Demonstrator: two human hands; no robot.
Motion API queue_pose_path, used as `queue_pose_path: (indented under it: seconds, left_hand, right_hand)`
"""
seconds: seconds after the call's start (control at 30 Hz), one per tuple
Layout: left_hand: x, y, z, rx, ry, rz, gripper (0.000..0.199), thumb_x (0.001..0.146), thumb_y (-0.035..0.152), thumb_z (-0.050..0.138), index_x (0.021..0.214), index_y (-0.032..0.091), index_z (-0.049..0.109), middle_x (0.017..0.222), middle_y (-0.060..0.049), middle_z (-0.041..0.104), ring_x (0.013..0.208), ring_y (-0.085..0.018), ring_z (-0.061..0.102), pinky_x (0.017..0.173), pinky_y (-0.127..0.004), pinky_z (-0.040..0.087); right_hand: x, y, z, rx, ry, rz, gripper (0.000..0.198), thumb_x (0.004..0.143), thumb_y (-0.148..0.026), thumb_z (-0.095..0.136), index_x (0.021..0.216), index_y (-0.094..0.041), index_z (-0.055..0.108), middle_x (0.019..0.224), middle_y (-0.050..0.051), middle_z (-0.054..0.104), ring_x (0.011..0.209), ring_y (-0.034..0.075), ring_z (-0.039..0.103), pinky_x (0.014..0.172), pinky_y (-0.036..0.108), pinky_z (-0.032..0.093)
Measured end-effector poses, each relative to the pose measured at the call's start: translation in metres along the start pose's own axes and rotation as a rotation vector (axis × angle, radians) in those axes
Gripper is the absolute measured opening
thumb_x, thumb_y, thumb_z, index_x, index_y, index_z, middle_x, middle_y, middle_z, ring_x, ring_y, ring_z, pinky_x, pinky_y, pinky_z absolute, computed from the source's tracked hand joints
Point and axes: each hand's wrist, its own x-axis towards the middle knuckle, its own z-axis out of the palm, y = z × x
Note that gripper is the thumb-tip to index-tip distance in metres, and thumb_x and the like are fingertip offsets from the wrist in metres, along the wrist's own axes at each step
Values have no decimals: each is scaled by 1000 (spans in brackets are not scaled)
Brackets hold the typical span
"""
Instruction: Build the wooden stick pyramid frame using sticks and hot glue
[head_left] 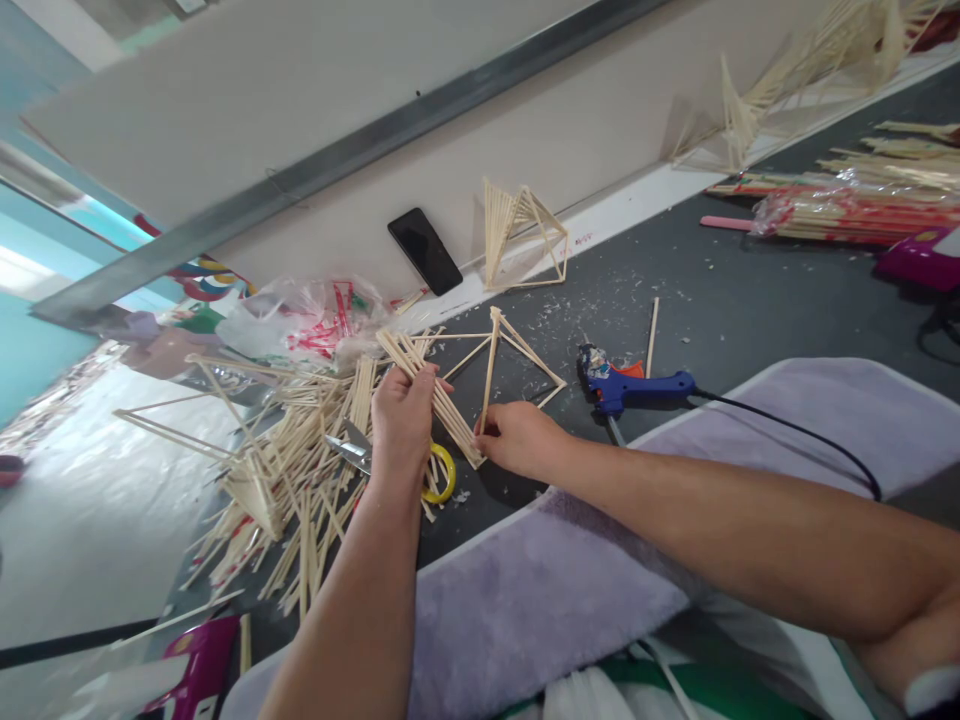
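Observation:
My left hand (405, 405) is closed around a flat bundle of pale wooden sticks (448, 405) lying slantwise over the table. At the lower end of that bundle, my right hand (517, 438) pinches the near corner of a stick frame (491, 370). The frame's other sticks fan out to a far peak and a right corner. Yellow-handled scissors (442, 475) lie partly under my left wrist, blades pointing left. Right of my right hand rests a blue glue gun (637, 385) with an orange trigger, its black cord running right.
Loose sticks (300, 500) are heaped at left, with another stick frame (255, 490) on top. A phone (425, 252) leans by the wall near a finished-looking stick model (525, 240). Bagged sticks (855, 215) lie far right. A lilac cloth (525, 600) covers the near edge.

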Motion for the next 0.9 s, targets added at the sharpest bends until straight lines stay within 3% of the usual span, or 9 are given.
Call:
queue_pose_path:
  seconds: [0.9]
  left_hand:
    - [-2, 5, 1, 116, 25, 11, 22, 72, 37, 52, 76, 17, 59, 56, 1, 60, 40, -9, 42, 41, -21, 32]
  right_hand:
    - [0, 1, 1, -25, 20, -29, 21, 79, -32, 52, 89, -20, 67, 82, 4, 68, 75, 15, 60, 59, 22, 38]
